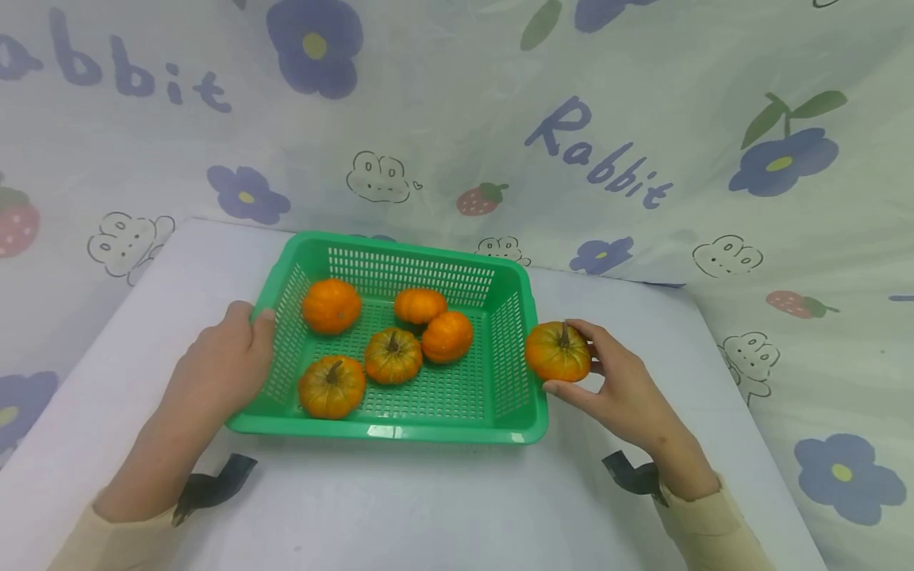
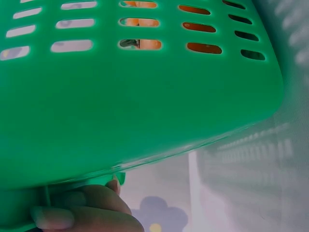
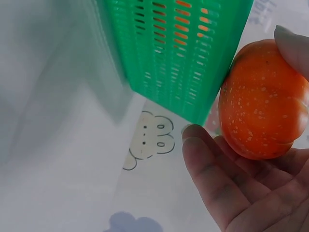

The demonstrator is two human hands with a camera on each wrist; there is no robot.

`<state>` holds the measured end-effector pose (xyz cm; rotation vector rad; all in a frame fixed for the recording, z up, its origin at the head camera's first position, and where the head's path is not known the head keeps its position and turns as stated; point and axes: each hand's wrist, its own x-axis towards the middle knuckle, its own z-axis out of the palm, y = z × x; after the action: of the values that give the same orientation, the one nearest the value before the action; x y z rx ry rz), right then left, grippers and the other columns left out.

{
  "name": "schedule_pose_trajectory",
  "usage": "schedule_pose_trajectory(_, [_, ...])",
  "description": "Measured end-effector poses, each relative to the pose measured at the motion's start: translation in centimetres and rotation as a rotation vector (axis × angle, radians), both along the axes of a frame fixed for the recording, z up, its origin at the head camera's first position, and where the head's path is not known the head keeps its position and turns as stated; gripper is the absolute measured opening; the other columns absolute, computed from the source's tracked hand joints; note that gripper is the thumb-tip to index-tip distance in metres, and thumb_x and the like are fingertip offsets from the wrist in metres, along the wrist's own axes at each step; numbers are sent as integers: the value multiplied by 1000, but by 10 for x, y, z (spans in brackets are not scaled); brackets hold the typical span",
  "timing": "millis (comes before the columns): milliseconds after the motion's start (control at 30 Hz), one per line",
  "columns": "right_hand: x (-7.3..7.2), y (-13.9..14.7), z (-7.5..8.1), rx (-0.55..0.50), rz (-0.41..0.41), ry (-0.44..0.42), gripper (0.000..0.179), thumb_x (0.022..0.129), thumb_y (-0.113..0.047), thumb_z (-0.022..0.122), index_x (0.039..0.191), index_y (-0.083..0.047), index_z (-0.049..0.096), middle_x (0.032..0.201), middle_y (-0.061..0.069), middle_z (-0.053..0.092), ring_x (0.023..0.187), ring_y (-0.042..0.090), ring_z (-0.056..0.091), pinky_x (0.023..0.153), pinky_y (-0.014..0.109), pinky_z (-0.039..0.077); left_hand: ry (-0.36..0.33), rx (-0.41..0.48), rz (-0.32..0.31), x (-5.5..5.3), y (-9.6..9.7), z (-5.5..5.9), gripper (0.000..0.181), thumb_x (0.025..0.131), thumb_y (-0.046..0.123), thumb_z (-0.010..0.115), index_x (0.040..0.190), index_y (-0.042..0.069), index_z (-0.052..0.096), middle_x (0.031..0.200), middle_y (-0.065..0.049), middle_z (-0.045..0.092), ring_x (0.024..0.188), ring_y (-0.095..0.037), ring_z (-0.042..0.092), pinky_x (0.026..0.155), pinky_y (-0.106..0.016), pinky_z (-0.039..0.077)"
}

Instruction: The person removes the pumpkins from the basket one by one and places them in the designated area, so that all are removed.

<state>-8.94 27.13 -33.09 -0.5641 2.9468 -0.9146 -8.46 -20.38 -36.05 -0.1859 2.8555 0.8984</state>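
A green plastic basket with slotted walls sits on the white table in the head view. My left hand grips its left rim; in the left wrist view the fingers curl under that rim. Between thumb and fingers, my right hand holds a small orange-green pumpkin with its stem up, right at the basket's right rim. From the right wrist view, the pumpkin's orange underside overlaps the edge of the basket wall. Inside the basket lie several pumpkins, among them a greenish one and an orange one.
Behind the table hangs a pale cloth printed with flowers, rabbits and strawberries. It also covers the right side. A dark strap piece is on the left wrist, and a similar strap is on the right.
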Motion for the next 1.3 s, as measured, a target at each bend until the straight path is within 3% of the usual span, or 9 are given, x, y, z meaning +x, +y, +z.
schedule_pose_trajectory(467, [-3, 11, -4, 19, -66, -21, 88, 90, -48, 82, 155, -4, 42, 153, 15, 52, 135, 39, 55, 102, 54, 50, -2, -2, 5, 1, -1, 1, 69, 112, 45, 17, 141, -16, 32, 88, -25, 56, 66, -33, 54, 50, -39, 43])
schedule_pose_trajectory(1000, [-11, 21, -13, 24, -81, -37, 87, 91, -49, 81, 155, -4, 42, 151, 16, 53, 131, 39, 58, 100, 54, 51, 1, -21, -4, 1, -1, 1, 68, 113, 43, 19, 142, -17, 31, 91, -27, 56, 68, -34, 55, 51, -39, 44])
schedule_pose_trajectory(1300, [-15, 28, -20, 6, -97, -61, 86, 93, -48, 79, 156, -4, 40, 154, 17, 50, 138, 42, 51, 105, 59, 46, 14, -18, -6, 1, 1, 3, 67, 113, 43, 19, 141, -17, 32, 89, -26, 56, 67, -34, 54, 51, -39, 44])
